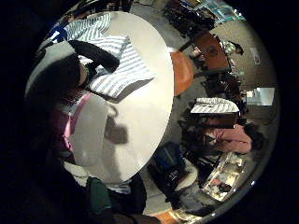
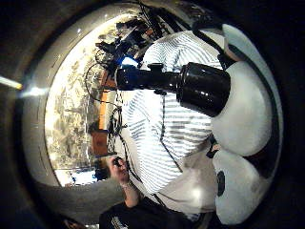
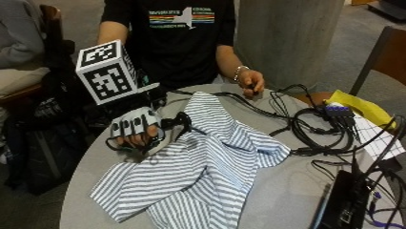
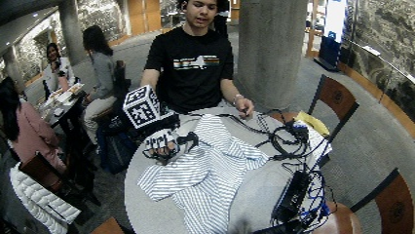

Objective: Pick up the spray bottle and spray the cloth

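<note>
A blue-and-white striped cloth (image 3: 203, 167) lies crumpled across the round grey table (image 3: 86, 162). At its left edge my gloved right hand (image 3: 134, 128) grips the spray bottle upright, fingers curled round the neck. The bottle's black spray head (image 3: 179, 121) juts out of the fist and points right, low over the cloth. The bottle's body is mostly hidden by the hand. In the thumb side palm view the black spray head (image 2: 190, 86) fills the middle, with the striped cloth (image 2: 162, 138) right beyond it. The little finger side view shows the cloth (image 1: 119, 65) on the table (image 1: 135, 121).
A tangle of black cables (image 3: 310, 129) and a black box (image 3: 342, 200) cover the table's right side, beside yellow paper (image 3: 358, 105). The person's bare left hand (image 3: 250, 82) rests at the far edge. A chair (image 3: 380, 57) and a concrete pillar (image 3: 285, 38) stand behind.
</note>
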A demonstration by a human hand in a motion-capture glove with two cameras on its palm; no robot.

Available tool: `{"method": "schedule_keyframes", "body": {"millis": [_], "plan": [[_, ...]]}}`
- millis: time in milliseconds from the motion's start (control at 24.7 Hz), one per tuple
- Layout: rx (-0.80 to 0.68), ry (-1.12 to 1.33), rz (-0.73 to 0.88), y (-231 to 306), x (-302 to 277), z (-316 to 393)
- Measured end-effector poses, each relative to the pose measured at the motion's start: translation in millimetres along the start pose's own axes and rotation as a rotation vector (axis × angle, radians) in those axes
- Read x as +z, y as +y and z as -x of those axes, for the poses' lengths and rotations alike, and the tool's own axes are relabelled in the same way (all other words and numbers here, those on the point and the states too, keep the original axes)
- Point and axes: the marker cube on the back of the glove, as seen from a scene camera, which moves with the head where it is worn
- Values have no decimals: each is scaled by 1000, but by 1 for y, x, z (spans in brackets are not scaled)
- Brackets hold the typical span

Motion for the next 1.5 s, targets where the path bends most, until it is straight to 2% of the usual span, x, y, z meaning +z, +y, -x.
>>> {"method": "schedule_keyframes", "body": {"millis": [769,891,1012,1255,1377,1498], "plan": [[-19,30,83,3,3,5],[-55,-119,72,9,2,13],[-142,-370,65,22,1,31],[-453,-897,116,58,9,110],[-561,-1013,193,78,28,160],[-607,-1061,262,92,51,205]]}}
